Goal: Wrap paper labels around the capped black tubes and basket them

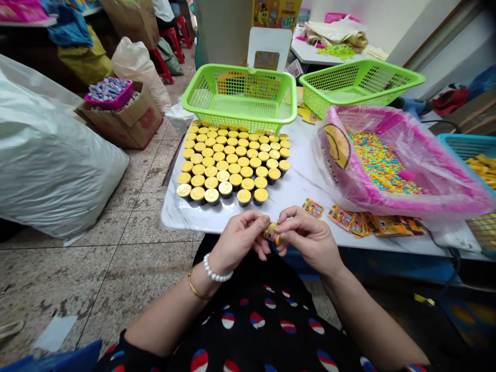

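My left hand [246,235], with a pearl bracelet and a gold bangle at the wrist, pinches one side of a small yellow printed card [272,233]. My right hand [306,235] has thumb and fingers closed on its other side. The card looks curled or folded; fingers cover part of it. Both hands are above my lap at the table's front edge. Just beyond them stand rows of small black tubs with yellow lids [234,168], packed closely together. A flat printed card [313,208] lies near my right hand, beside a fanned pile of similar cards [354,223].
A pink basket [434,204] lined with clear plastic holds colourful beads or candies on the right of the white table [302,168]. Green baskets [289,108] [411,77] stand behind. A blue basket [449,139] is far right. White sacks and a cardboard box [127,124] stand on the left floor.
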Demonstrator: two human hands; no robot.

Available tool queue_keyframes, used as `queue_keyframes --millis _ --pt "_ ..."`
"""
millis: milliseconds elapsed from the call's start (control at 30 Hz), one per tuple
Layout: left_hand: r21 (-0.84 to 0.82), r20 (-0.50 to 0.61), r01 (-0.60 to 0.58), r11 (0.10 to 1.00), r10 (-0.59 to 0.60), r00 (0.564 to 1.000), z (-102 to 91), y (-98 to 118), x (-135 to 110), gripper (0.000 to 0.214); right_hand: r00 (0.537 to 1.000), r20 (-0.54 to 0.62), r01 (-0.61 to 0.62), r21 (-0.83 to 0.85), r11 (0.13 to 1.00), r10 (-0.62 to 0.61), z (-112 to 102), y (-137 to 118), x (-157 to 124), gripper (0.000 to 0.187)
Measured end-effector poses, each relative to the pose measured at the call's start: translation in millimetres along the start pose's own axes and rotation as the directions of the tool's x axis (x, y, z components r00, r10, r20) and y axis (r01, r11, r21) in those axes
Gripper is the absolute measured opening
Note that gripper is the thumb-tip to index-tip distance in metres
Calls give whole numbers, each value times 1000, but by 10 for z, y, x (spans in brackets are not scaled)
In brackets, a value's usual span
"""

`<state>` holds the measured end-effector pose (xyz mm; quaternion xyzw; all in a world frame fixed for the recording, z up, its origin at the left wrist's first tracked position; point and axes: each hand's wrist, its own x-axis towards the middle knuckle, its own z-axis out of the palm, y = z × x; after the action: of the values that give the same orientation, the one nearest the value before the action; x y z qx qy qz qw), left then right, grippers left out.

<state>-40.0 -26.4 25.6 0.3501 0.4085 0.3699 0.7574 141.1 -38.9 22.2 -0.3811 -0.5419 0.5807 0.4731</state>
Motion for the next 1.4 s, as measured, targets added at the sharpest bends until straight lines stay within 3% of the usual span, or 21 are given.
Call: queue_keyframes --millis 67,167,233,300,433,567,667,767,867,933,967,1067,1167,1233,1267,1333,1400 --pt "3 -23 -11 1000 11 1000 5 -6 -3 39 1000 -16 17 -1 1000 -17 10 -2 -8 13" --pt "34 -49 -26 999 28 998 3 -3 -21 41 997 53 66 -126 990 -60 27 -7 -29 28" --pt "45 -31 -28 999 29 999 0 5 -38 43 995 69 79 -175 981 -68 36 -7 -41 22" --pt "22 27 -18 1000 17 999 -3 15 -52 46 998 22 54 -93 994 -53 43 5 -44 12" --pt "-30 97 13 999 -10 995 -17 31 -68 46 1000 -8 0 52 999 1 80 18 -39 11" --pt "-46 65 37 998 -34 997 -45 5 -78 49 999 9 35 -163 986 -34 156 -47 -47 48" --pt "-68 37 17 998 -14 999 -95 -65 -42 57 989 46 146 -413 899 -140 212 -50 -38 42" --pt "-52 37 -2 999 4 999 -159 -142 25 63 986 115 168 -564 808 -124 230 -15 44 42" --pt "-89 15 -32 996 33 999 -190 -177 26 71 978 201 178 -666 724 -55 200 -153 301 44" --pt "-126 -29 -65 990 62 998 -182 -178 -31 72 976 213 195 -726 660 -53 151 -413 628 32" --pt "-133 -53 -82 988 75 996 -173 -176 -69 71 979 183 195 -743 640 -86 111 -576 835 26" --pt "-86 -75 -86 993 80 994 -165 -187 -182 61 978 18 147 -762 631 -207 -94 -1012 1458 42" --pt "90 -101 -99 991 107 989 -216 -237 -278 47 915 -51 135 -897 421 -401 -311 -1136 1642 48" --pt "337 -182 -209 918 282 942 -269 -263 -319 37 902 18 166 -936 310 -431 -371 -1013 1410 38" --pt "481 -208 -270 834 408 889 -293 -261 -324 32 912 40 172 -942 290 -409 -374 -905 1228 28" --pt "713 -191 -338 614 634 749 -324 -216 -292 22 939 49 162 -937 310 -341 -335 -639 852 15" --pt "825 -142 -339 452 746 650 -329 -128 -214 18 950 -11 117 -915 387 -312 -239 -368 583 13"
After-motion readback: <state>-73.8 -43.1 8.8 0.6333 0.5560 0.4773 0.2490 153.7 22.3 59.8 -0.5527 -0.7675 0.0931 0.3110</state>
